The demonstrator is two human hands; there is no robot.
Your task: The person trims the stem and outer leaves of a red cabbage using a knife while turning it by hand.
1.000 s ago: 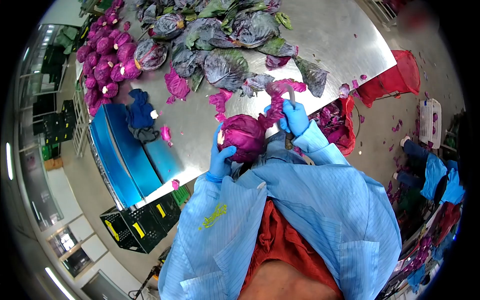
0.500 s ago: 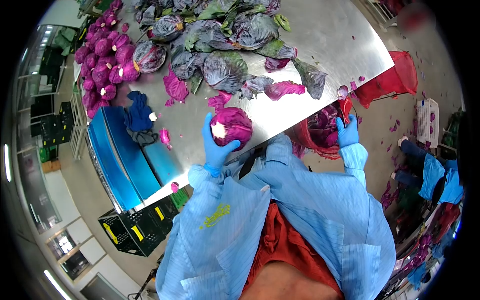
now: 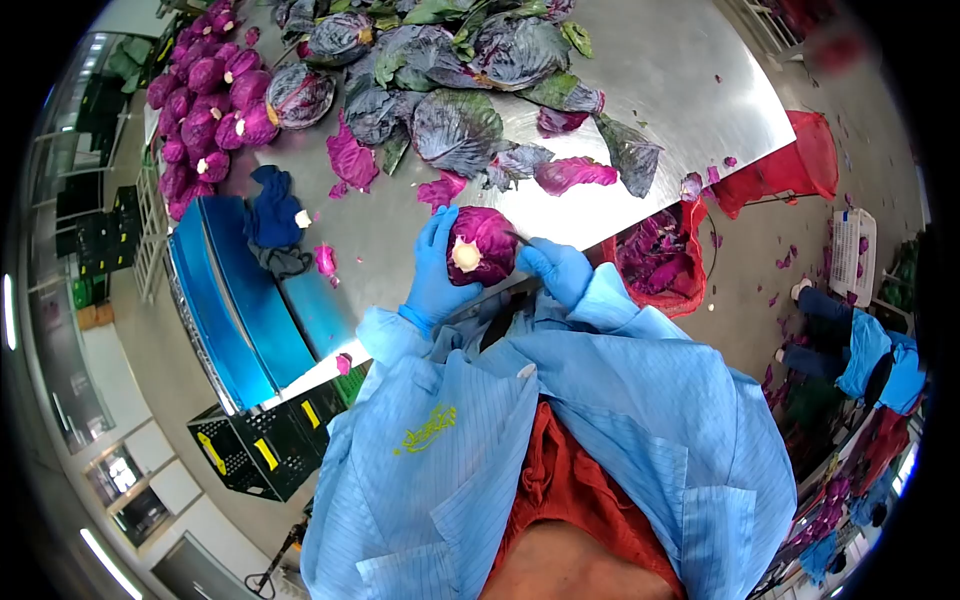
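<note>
A red cabbage (image 3: 486,236) with a pale cut stem end facing me sits at the near edge of the metal table (image 3: 690,100). My left hand (image 3: 437,268), in a blue glove, wraps its left side. On the other side my right hand (image 3: 560,268), also gloved, is closed around a small knife (image 3: 519,239); only a bit of its thin dark blade shows, against the cabbage. Just beyond lie loose purple leaves (image 3: 440,188) and dark outer leaves (image 3: 456,130).
A pile of trimmed red cabbages (image 3: 205,130) stands at the table's left. Nearer are a blue cloth (image 3: 274,215) and a blue metal unit (image 3: 235,300). Below the right edge hangs a red mesh bag (image 3: 692,235) of leaves. A person (image 3: 862,350) is at far right.
My right hand has come from the red mesh bag to the cabbage, bringing the knife against its right side. My left hand has shifted slightly right with the cabbage.
</note>
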